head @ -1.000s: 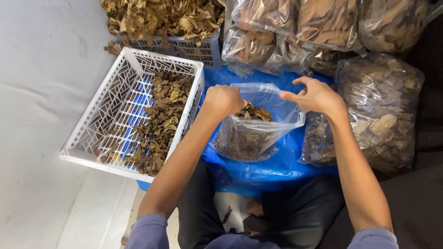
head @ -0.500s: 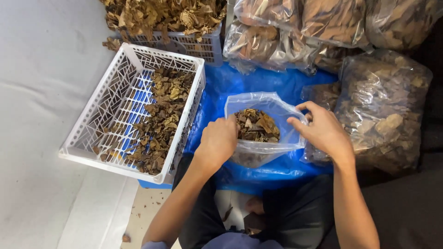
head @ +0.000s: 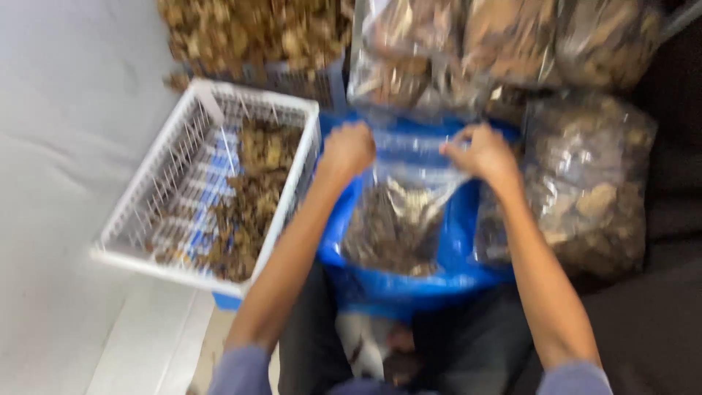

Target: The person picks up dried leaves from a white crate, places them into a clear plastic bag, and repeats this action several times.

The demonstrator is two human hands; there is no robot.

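- Your left hand (head: 349,148) and right hand (head: 479,153) now sit at the two top corners of the clear plastic bag of dried brown pieces (head: 398,219), fingers pinched on its upper edge and pulling it taut between them.
- Half a second ago the bag's mouth gaped open with the contents showing from above; now the mouth looks drawn flat, so the work appears to have passed from filling to closing, though motion blur keeps me from telling whether the edge is sealed.
- The bag hangs over the blue plastic sheet (head: 468,256) in front of your lap, just right of the white wire basket (head: 175,197), which holds loose dried pieces.
- Filled clear bags (head: 585,183) are stacked to your right and behind.
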